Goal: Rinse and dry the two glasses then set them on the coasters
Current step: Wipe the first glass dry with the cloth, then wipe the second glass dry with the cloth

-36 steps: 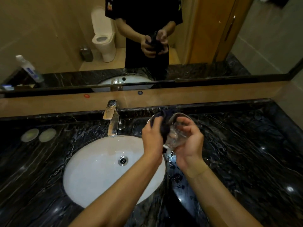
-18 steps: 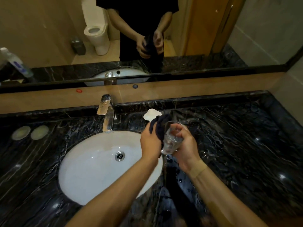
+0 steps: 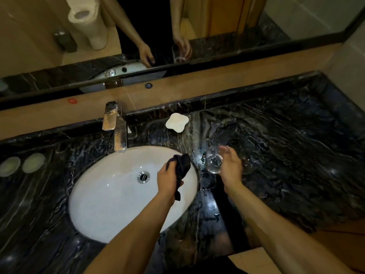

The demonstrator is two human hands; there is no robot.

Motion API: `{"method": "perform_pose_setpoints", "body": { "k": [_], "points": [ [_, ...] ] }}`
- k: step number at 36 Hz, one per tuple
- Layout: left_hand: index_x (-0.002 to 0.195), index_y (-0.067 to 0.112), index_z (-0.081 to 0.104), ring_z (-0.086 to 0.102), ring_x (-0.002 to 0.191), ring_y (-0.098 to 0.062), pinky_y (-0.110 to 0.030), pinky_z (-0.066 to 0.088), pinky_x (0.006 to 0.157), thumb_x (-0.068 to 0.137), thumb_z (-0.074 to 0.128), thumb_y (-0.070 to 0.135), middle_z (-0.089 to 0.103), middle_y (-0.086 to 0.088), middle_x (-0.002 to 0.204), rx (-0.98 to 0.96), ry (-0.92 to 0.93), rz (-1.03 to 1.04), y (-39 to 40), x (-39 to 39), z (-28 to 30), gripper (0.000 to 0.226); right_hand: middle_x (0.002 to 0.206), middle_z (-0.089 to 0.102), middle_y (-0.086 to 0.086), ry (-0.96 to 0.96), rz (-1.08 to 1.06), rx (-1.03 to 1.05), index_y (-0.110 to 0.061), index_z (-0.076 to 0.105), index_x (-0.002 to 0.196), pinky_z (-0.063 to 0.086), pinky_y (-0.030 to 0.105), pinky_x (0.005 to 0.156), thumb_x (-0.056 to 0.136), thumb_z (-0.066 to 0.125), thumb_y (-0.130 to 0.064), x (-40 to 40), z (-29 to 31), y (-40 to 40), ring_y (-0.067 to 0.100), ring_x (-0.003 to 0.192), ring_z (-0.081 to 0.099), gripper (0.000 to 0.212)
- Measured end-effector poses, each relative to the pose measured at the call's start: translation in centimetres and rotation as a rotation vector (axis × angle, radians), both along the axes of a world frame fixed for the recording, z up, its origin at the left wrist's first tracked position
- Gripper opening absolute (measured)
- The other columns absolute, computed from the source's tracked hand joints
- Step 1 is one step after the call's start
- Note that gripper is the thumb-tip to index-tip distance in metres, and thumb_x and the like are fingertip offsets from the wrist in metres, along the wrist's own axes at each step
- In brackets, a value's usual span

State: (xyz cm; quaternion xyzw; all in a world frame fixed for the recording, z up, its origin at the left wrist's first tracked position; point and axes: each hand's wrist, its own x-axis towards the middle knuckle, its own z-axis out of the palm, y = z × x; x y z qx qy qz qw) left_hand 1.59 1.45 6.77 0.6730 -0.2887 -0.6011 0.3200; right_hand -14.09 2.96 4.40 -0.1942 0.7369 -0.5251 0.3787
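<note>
While left hand (image 3: 167, 179) grips dark cloth (image 3: 182, 169) over sink (image 3: 118, 194) right edge, right hand (image 3: 231, 167) holds glass (image 3: 214, 162), fingers curled round it, above wet counter (image 3: 296, 155) beside sink. Second glass (image 3: 247, 165) partly hidden behind right hand. Two round coasters (image 3: 21, 164) far left on counter. White dish (image 3: 177, 122) near tap (image 3: 116, 125).

No text, label, brand or number is legible anywhere.

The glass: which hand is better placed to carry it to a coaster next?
Right, probably. The right hand already grips the glass, while the left hand holds the dark cloth. The two coasters lie far left, though, so it must cross the sink.
</note>
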Motion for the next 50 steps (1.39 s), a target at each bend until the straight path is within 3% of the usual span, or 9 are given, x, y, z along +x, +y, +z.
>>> {"method": "perform_pose_setpoints", "body": {
  "k": [7,14,23,33,39,42,44,47,50],
  "points": [
    [0.090,0.033,0.069,0.057,0.069,-0.025,-0.039,0.047,0.065,0.098,0.052,0.027,0.065,-0.005,0.077,-0.066,-0.027,-0.028,0.9,1.2,-1.4,0.020,0.123,0.066,0.000,0.115,0.013,0.072,-0.029,0.067,0.113,0.048,0.037,0.092,0.104,0.043,-0.033,1.1,-3.7,-1.8,0.023,0.111,0.060,0.026],
    [0.099,0.031,0.070,0.042,0.048,-0.018,-0.027,0.029,0.045,0.101,0.047,0.029,0.054,-0.012,0.066,-0.112,-0.065,-0.172,0.7,1.9,-2.4,0.023,0.120,0.067,-0.004,0.096,-0.046,0.066,-0.034,0.066,0.104,0.043,0.029,0.087,0.104,0.042,-0.029,0.8,-4.3,-2.4,0.018,0.108,0.060,0.025],
    [0.098,0.025,0.069,0.041,0.044,-0.016,-0.027,0.029,0.044,0.101,0.049,0.026,0.051,-0.005,0.056,-0.125,-0.077,-0.233,0.5,1.6,-3.3,0.021,0.120,0.066,-0.007,0.088,-0.073,0.068,-0.040,0.064,0.100,0.039,0.024,0.087,0.103,0.041,-0.021,0.5,-5.1,-2.2,0.014,0.108,0.059,0.029],
    [0.094,0.030,0.071,0.034,0.041,-0.017,-0.029,0.024,0.045,0.101,0.049,0.024,0.045,-0.006,0.053,-0.110,-0.042,-0.258,0.8,1.2,-2.4,0.023,0.125,0.056,-0.008,0.067,0.008,0.043,-0.025,0.054,0.132,0.039,0.024,0.091,0.099,0.053,-0.040,0.1,-3.5,1.0,0.009,0.113,0.053,0.036],
    [0.088,0.035,0.071,0.033,0.043,-0.017,-0.030,0.024,0.048,0.101,0.050,0.024,0.041,-0.004,0.050,-0.111,-0.021,-0.269,1.5,0.9,-2.1,0.027,0.109,0.065,-0.011,0.192,-0.020,0.028,-0.036,0.062,0.105,0.046,0.007,0.078,0.095,0.063,-0.019,0.0,-3.0,9.8,-0.004,0.097,0.061,0.020],
    [0.088,0.036,0.072,0.037,0.048,-0.020,-0.032,0.028,0.049,0.101,0.050,0.024,0.047,-0.010,0.056,-0.145,-0.016,-0.286,2.0,0.6,-1.9,0.028,0.114,0.064,-0.008,0.212,-0.107,0.065,-0.039,0.058,0.110,0.052,0.024,0.085,0.083,0.077,-0.025,-2.7,-3.2,11.9,0.009,0.104,0.063,0.036],
    [0.092,0.034,0.072,0.040,0.051,-0.022,-0.032,0.029,0.049,0.101,0.050,0.022,0.052,-0.014,0.062,-0.171,-0.022,-0.306,2.4,0.3,-1.8,0.026,0.135,0.053,-0.006,0.235,-0.079,0.090,-0.039,0.047,0.132,0.048,0.031,0.099,0.073,0.084,-0.034,-4.9,-2.9,11.7,0.010,0.120,0.055,0.070],
    [0.095,0.031,0.071,0.035,0.042,-0.020,-0.028,0.025,0.045,0.102,0.049,0.021,0.047,-0.011,0.050,-0.158,-0.030,-0.327,3.1,0.0,-1.9,0.025,0.156,0.027,-0.003,0.275,0.073,0.096,-0.044,0.020,0.151,0.032,0.032,0.111,0.062,0.090,-0.040,-7.3,-2.1,9.7,0.010,0.139,0.033,0.113],
    [0.099,0.029,0.070,0.031,0.035,-0.018,-0.025,0.023,0.045,0.103,0.048,0.021,0.041,-0.002,0.042,-0.125,-0.036,-0.313,3.7,-0.3,-2.0,0.024,0.161,0.018,0.000,0.316,0.175,0.098,-0.045,0.007,0.152,0.026,0.031,0.111,0.058,0.094,-0.036,-8.6,-1.8,7.5,0.012,0.142,0.025,0.128]
  ]
}}
